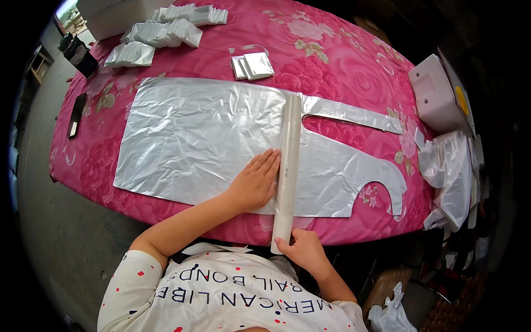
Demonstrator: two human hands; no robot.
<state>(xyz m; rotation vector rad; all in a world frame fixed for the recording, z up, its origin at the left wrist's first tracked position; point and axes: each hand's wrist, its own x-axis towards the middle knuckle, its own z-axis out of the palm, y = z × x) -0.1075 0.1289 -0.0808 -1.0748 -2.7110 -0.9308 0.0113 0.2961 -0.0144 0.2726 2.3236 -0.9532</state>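
A shiny silver plastic sheet, shaped like an apron, lies spread out and wrinkled on the table. At its right end are a long straight strap and a curved, hook-like strap. A long, pale plastic tube rests across the sheet, its near end sticking out past the table's front edge. My left hand lies flat on the sheet, fingers stretched out, fingertips close against the tube's left side. Around the tube's near end, my right hand is closed, thumb on top.
A pink floral cloth covers the table. Far left are piles of folded silver packets, a white box and a dark jar. Two packets lie beyond the sheet. A pink-white bin and plastic bags stand right.
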